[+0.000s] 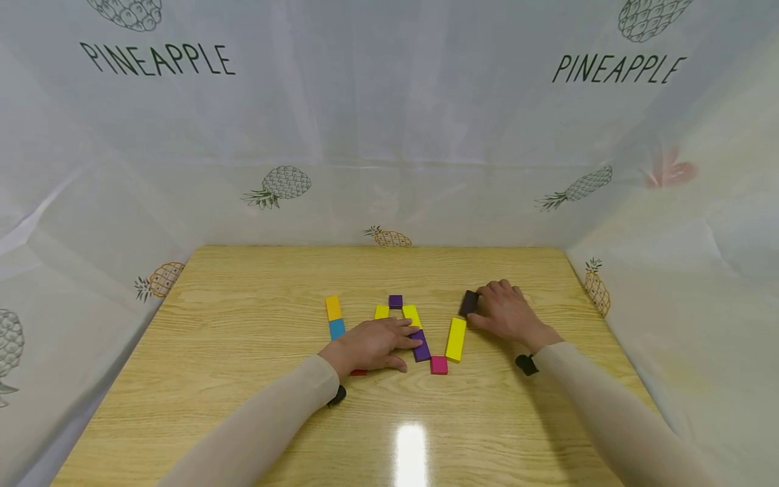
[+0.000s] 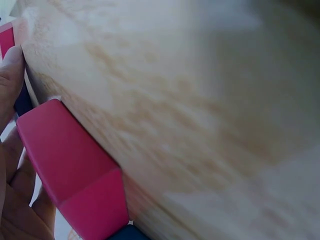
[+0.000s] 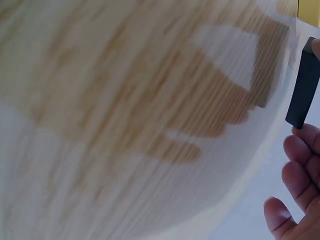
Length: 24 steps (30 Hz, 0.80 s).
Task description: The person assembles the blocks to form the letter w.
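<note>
My left hand (image 1: 374, 343) lies palm down over the row of blocks, fingers extended, fingertips at a purple block (image 1: 420, 345). Part of the row is hidden beneath it, including most of a red block (image 1: 358, 373). In the left wrist view, a pinkish-red block (image 2: 75, 165) shows close beside the palm. My right hand (image 1: 506, 312) pinches a black block (image 1: 468, 304) by its ends between thumb and a finger, just beyond a yellow block (image 1: 456, 339). The right wrist view shows the black block (image 3: 304, 85) slightly apart from its shadow on the table.
The blocks form a zigzag on the wooden table (image 1: 255, 284): orange (image 1: 333, 308) and blue (image 1: 337, 329) at left, small purple (image 1: 395, 302) at the peak, pink (image 1: 439, 365) at the low corner. Yellow blocks flank the peak. Pineapple-printed cloth (image 1: 389, 122) surrounds the table's back and sides.
</note>
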Available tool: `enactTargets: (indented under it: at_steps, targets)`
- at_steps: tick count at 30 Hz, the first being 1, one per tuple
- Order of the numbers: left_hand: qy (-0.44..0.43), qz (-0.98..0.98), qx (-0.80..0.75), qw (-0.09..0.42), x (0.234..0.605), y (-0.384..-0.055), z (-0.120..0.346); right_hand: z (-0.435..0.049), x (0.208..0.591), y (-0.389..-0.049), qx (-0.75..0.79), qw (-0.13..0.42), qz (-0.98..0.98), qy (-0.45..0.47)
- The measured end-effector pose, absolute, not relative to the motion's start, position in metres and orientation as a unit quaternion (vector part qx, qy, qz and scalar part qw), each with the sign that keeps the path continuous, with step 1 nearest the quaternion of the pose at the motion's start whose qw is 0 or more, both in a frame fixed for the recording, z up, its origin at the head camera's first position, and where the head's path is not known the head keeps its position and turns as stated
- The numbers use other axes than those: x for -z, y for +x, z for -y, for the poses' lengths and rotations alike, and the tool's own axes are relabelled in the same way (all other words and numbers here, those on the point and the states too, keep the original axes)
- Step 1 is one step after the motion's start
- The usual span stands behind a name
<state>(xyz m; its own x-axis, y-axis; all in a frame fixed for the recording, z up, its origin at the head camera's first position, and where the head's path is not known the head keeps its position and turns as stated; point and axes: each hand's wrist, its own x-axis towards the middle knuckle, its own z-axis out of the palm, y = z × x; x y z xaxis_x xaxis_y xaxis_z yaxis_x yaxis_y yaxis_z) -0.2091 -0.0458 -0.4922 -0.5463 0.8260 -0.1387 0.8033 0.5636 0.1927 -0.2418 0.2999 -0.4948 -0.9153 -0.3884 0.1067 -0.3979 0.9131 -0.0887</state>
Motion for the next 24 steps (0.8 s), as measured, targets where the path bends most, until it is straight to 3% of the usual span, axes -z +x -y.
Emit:
enactTargets:
  at_steps: [24]
  targets:
    - [0.468, -0.876, -0.052, 0.105, 0.4942, -0.2104, 0.0458, -0.2934, 0.4966, -0.2429, -0.047, 0.04, 0.974, 0.217]
